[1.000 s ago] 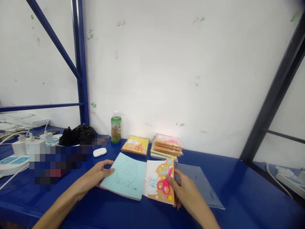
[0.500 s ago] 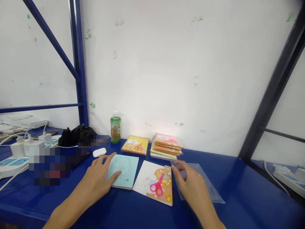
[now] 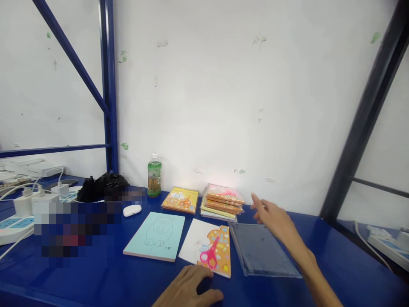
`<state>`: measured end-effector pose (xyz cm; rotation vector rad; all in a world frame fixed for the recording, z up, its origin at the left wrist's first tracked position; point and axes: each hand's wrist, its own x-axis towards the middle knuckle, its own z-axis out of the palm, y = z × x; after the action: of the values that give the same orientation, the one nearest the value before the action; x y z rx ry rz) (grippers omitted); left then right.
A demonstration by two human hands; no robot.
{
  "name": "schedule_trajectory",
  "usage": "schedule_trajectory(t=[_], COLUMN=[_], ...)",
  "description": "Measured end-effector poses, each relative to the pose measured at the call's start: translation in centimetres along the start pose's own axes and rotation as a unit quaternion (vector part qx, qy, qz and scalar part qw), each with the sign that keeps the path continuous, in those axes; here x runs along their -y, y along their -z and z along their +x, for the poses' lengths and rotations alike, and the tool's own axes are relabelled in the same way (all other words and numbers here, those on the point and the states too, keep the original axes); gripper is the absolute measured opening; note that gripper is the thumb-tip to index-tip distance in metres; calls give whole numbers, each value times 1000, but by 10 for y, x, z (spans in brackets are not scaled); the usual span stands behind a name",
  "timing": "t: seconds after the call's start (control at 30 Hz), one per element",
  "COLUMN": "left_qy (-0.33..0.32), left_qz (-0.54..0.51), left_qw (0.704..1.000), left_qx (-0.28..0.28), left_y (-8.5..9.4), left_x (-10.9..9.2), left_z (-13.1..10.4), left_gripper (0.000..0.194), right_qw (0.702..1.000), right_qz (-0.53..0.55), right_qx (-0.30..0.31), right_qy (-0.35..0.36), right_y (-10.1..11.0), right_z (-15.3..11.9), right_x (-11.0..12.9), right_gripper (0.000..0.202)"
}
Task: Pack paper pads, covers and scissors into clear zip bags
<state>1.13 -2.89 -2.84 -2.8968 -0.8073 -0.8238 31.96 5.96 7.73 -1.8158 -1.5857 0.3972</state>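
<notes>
A light blue pad with a pig drawing lies flat on the blue table. Beside it is a white-and-orange booklet, with pink scissors on its cover; whether these are real or printed I cannot tell. My left hand is empty, thumb and fingers apart, at the booklet's lower edge. To the right of the booklet lies a clear plastic sleeve, flat. Over its far right side my right hand hovers with the index finger stretched out and nothing held, close to a stack of wrapped craft packs.
Another yellow-and-orange pack lies left of the stack, near a green-labelled bottle. A white earphone case sits in front of the bottle. Power strips with chargers and a black plastic bag occupy the left side. Blue frame posts rise behind.
My left hand has left the blue pad and come down to the booklet's near edge. My right hand has lifted off the plastic sleeve and moved away to the right.
</notes>
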Motion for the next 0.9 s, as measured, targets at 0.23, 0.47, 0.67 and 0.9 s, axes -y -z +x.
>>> schedule_trajectory(t=[0.23, 0.47, 0.67, 0.9], left_qy=[26, 129, 334, 443], left_qz=[-49, -156, -401, -692], left_qw=[998, 978, 832, 560], left_qx=[22, -52, -190, -110], left_y=[11, 40, 42, 50], left_x=[2, -13, -4, 3], left_z=[2, 4, 9, 16], left_gripper=[32, 33, 47, 69], right_qw=[990, 960, 927, 853], right_qz=[96, 269, 371, 475], right_qx=[89, 50, 45, 189], right_qy=[-54, -61, -34, -104], right_y=[-29, 4, 19, -31], right_z=[52, 26, -37, -89], right_x=[8, -2, -11, -3], right_gripper=[42, 27, 41, 58])
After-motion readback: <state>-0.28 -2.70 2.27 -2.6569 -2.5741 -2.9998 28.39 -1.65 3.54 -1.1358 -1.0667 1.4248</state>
